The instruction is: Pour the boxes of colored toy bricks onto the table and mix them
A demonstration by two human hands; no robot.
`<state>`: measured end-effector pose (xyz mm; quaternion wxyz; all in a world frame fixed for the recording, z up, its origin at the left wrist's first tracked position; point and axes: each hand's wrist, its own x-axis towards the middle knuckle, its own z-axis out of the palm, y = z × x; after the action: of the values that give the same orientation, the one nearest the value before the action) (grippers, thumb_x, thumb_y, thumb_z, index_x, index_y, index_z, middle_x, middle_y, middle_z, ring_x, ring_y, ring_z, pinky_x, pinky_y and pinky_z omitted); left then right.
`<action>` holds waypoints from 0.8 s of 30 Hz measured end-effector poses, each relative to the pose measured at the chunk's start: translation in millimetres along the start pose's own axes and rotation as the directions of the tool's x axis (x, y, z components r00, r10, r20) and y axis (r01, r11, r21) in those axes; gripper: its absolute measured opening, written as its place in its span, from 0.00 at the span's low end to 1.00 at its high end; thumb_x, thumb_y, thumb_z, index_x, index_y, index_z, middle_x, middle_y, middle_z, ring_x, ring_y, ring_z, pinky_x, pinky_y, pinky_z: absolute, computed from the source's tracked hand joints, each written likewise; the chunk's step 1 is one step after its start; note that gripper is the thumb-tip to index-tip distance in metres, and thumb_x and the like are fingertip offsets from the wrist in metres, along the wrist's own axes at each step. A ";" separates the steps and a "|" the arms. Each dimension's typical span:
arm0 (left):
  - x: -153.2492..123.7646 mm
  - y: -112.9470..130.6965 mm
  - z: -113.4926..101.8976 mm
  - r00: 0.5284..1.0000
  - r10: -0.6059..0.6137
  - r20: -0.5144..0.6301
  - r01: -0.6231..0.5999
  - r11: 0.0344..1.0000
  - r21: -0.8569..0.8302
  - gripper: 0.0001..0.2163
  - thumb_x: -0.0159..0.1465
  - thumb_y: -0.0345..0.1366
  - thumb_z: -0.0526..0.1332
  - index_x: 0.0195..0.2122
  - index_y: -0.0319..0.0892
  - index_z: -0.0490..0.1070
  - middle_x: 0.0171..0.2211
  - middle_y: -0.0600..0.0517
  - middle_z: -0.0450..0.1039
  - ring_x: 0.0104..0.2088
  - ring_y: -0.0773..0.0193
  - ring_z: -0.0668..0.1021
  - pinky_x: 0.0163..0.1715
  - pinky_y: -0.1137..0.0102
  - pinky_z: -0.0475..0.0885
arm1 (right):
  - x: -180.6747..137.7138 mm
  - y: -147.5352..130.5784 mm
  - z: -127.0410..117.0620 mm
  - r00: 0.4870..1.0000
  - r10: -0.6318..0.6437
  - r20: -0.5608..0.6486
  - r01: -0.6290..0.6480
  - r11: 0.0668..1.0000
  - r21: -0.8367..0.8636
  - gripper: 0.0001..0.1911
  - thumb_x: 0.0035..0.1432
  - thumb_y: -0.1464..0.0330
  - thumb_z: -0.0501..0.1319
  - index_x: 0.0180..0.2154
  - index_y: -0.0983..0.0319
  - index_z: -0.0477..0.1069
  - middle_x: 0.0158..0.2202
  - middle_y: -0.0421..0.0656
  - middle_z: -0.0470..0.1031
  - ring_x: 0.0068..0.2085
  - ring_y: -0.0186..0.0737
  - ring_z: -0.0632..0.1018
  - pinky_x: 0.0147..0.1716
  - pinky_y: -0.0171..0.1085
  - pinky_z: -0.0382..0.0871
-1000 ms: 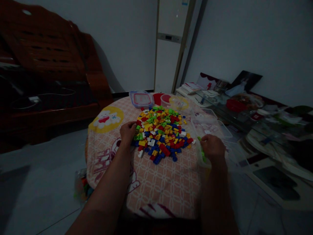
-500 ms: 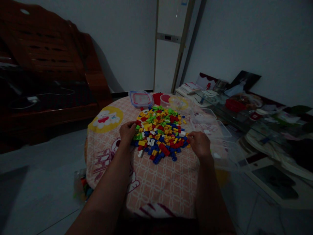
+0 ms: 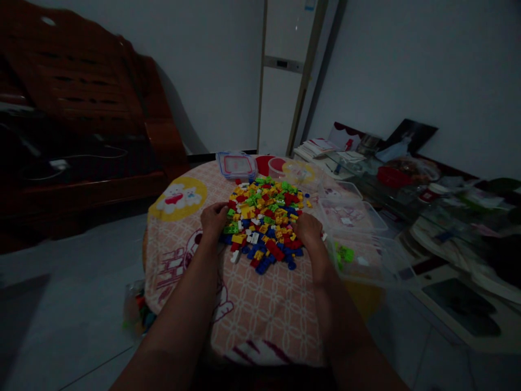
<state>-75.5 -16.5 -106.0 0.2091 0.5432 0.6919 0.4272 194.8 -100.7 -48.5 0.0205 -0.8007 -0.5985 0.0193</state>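
A heap of small toy building bricks in red, yellow, green, blue and white lies mid-table. At its left edge is my left hand, thumb and fingers pressed together beside some green and red bricks; anything between them is too small to make out. My right hand reaches over the right side of the heap, its fingers curled down among the bricks. Whatever those fingertips grip is hidden. To the right, several bright green bricks sit in a clear plastic box.
More clear boxes line the table's right side. A blue-rimmed lidded container and a round clear tub stand behind the heap. A patterned cloth covers the round table. A cluttered glass table is at right, a wooden bench at left.
My right hand has moved left from the heap's right edge onto the bricks, uncovering the green bricks in the clear box. My left hand has stayed nearly in place.
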 end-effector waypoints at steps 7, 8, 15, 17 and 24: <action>0.0 -1.3 0.2 1.000 0.016 0.009 -0.016 1.000 -0.011 0.16 0.61 0.36 0.59 0.46 0.42 0.83 0.46 0.47 0.83 0.47 0.55 0.82 0.51 0.66 0.72 | -23.1 22.6 -16.8 0.989 0.027 -0.146 -0.012 0.995 0.102 0.14 0.66 0.60 0.60 0.40 0.60 0.81 0.41 0.51 0.83 0.45 0.45 0.82 0.38 0.35 0.69; 0.1 -1.5 0.4 1.000 0.013 0.007 -0.013 1.000 -0.013 0.16 0.61 0.36 0.59 0.46 0.42 0.83 0.46 0.47 0.83 0.47 0.55 0.82 0.51 0.66 0.72 | -28.3 29.3 -20.6 0.983 0.056 -0.172 -0.038 0.993 0.110 0.14 0.66 0.60 0.60 0.39 0.60 0.81 0.40 0.50 0.83 0.44 0.44 0.82 0.37 0.35 0.68; -1.4 2.4 -0.5 1.000 -0.006 0.002 0.006 1.000 -0.004 0.16 0.62 0.35 0.59 0.46 0.42 0.83 0.44 0.48 0.83 0.46 0.55 0.82 0.49 0.66 0.73 | -56.9 97.4 -31.4 0.951 0.241 -0.192 -0.239 0.970 0.032 0.14 0.62 0.59 0.62 0.33 0.60 0.80 0.36 0.50 0.81 0.39 0.46 0.81 0.36 0.37 0.68; -2.7 5.1 -1.7 1.000 -0.007 0.008 0.007 1.000 -0.001 0.16 0.62 0.35 0.59 0.47 0.42 0.83 0.44 0.47 0.83 0.46 0.55 0.82 0.49 0.66 0.73 | -59.3 111.6 -31.1 0.958 0.243 -0.154 -0.245 0.970 0.009 0.14 0.62 0.59 0.62 0.31 0.61 0.80 0.35 0.51 0.81 0.40 0.47 0.80 0.37 0.38 0.68; -3.4 7.2 -3.1 1.000 -0.017 0.012 0.017 1.000 -0.006 0.16 0.62 0.35 0.59 0.47 0.41 0.83 0.44 0.47 0.83 0.46 0.54 0.82 0.49 0.66 0.73 | -58.5 76.7 -43.3 0.964 0.156 -0.216 -0.147 0.988 0.057 0.12 0.63 0.61 0.62 0.37 0.59 0.81 0.39 0.50 0.81 0.42 0.46 0.80 0.39 0.38 0.68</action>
<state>-72.7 -20.5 -99.0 0.2183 0.5393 0.6939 0.4244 254.0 -179.0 -9.2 0.1013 -0.8406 -0.5291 -0.0558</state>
